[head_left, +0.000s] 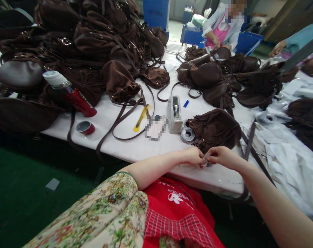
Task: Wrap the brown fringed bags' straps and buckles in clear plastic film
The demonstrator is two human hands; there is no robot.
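My left hand (195, 156) and my right hand (220, 156) meet over the table's front edge, fingertips pinched together. Between them is a small, thin whitish piece (205, 159), too small to make out fully. Just beyond my hands lies a dark brown fringed bag (215, 129). A roll of clear tape (187, 134) rests against the bag's left side. Behind that roll stands a grey tape dispenser (174, 115), with a small blue lighter (186, 103) to its right.
Brown bags (94, 38) are heaped high at the left, and more bags (205, 75) lie across the table. A red bottle (71, 93) leans near a cup (86, 127). A yellow comb (142, 118) lies mid-table. White plastic sleeves (288, 165) spread at right. Two co-workers are opposite.
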